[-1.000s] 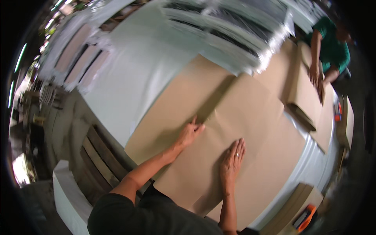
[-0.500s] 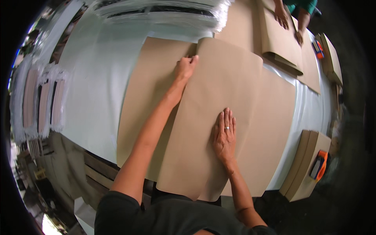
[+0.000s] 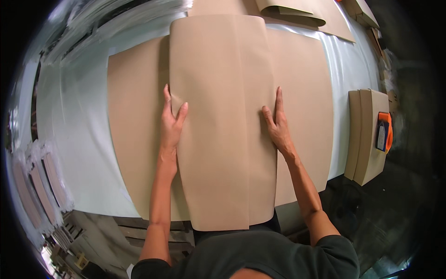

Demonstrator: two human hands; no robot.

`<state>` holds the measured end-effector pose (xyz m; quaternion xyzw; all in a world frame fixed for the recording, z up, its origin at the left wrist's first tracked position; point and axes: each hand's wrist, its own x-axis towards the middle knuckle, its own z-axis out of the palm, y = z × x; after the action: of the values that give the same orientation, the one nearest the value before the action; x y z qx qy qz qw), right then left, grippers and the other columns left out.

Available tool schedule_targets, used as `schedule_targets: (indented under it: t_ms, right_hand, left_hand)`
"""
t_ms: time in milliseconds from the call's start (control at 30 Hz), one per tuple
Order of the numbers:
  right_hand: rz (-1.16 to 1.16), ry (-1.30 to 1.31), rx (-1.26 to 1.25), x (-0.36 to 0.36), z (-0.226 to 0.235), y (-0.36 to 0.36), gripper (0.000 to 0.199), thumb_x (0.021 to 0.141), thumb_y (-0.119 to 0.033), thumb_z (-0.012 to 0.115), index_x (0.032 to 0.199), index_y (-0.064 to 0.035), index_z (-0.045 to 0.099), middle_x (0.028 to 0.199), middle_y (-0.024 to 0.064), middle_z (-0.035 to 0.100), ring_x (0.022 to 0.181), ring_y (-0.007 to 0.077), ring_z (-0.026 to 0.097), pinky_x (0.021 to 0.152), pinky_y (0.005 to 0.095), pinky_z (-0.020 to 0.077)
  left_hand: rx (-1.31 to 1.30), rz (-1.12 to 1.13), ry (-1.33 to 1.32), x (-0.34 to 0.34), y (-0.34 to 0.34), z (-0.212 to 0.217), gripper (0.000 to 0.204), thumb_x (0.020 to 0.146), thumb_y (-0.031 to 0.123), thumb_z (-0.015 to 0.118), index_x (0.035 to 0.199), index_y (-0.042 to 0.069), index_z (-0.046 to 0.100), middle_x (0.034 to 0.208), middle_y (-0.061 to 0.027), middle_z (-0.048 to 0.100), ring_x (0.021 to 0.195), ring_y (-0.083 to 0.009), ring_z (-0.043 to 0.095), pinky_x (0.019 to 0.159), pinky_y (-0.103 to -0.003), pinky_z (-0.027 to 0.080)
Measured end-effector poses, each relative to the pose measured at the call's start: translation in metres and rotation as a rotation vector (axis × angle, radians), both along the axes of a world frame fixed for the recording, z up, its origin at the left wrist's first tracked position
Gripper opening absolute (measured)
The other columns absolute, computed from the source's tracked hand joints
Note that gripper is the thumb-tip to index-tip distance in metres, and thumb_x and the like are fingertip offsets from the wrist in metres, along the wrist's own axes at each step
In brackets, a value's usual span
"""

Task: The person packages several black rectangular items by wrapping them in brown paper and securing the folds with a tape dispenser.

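Observation:
A sheet of brown kraft paper [image 3: 211, 125] lies folded into a long upright panel in front of me, its overlapping edge running lengthwise right of the middle. My left hand [image 3: 173, 123] grips the panel's left side, thumb on top, and the paper dents there. On the right side, my right hand [image 3: 279, 130] holds the panel with its thumb on the face and its forefinger stretched along the edge. The fingers beneath are partly hidden. Under the panel, a wider flat brown sheet [image 3: 304, 107] spreads out to both sides.
A pale plastic-covered table [image 3: 79, 135] carries the paper. Plastic-wrapped stacks [image 3: 39, 186] stand at the left. On the right, an orange-and-blue tape dispenser [image 3: 383, 132] rests against brown wrapped blocks [image 3: 364, 139]. Another folded brown sheet [image 3: 297, 11] lies at the far side.
Both hands have moved to the panel's sides, the left from its upper left edge, the right from flat on its face. The paper now shows a lengthwise overlap. Another person's hands have left view.

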<state>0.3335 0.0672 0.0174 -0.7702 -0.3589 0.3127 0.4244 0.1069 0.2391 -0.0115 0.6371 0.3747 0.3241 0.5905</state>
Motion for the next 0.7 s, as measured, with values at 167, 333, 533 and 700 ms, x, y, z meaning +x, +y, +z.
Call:
schedule_targets:
  t_ms: [167,333,533,700]
  right_hand:
    - [0.002,-0.195,-0.036,-0.004,0.002,0.004,0.069,0.101,-0.029,0.045,0.152,-0.0032,0.008,0.159,0.0174,0.008,0.148,0.0300,0.005,0.120,0.0428,0.0105]
    - [0.260,-0.814,-0.177,-0.002,-0.001,0.003,0.055,0.102,-0.031,0.040,0.150,-0.0074,0.026,0.159,0.0080,0.016,0.147,0.0232,0.013,0.119,0.0511,0.0048]
    - [0.350,-0.888,-0.097,0.006,-0.003,0.000,0.054,0.102,-0.034,0.038,0.150,-0.0092,0.028,0.158,0.0078,0.020,0.146,0.0224,0.015,0.119,0.0521,0.0047]
    - [0.390,-0.874,-0.060,0.003,0.001,0.000,0.052,0.102,-0.033,0.037,0.149,-0.0098,0.031,0.158,0.0077,0.021,0.146,0.0223,0.017,0.119,0.0520,0.0048]
  left_hand:
    - [0.039,0.076,0.332,0.009,-0.008,0.017,0.068,0.096,0.015,0.056,0.152,0.006,0.019,0.154,-0.0211,0.027,0.140,-0.0275,0.033,0.105,-0.034,0.039]
    - [0.715,-0.013,0.815,0.020,-0.015,0.015,0.057,0.098,0.019,0.049,0.150,0.009,0.027,0.157,-0.0125,0.022,0.143,-0.0340,0.023,0.112,-0.047,0.030]
    - [0.938,-0.059,0.941,0.035,-0.021,0.016,0.050,0.100,0.024,0.042,0.148,0.012,0.034,0.157,-0.0025,0.025,0.145,-0.0302,0.019,0.116,-0.056,0.017]
    - [0.965,-0.208,0.860,0.076,-0.027,0.021,0.051,0.100,0.026,0.039,0.150,0.018,0.030,0.158,-0.0002,0.022,0.146,-0.0248,0.018,0.116,-0.053,0.016]
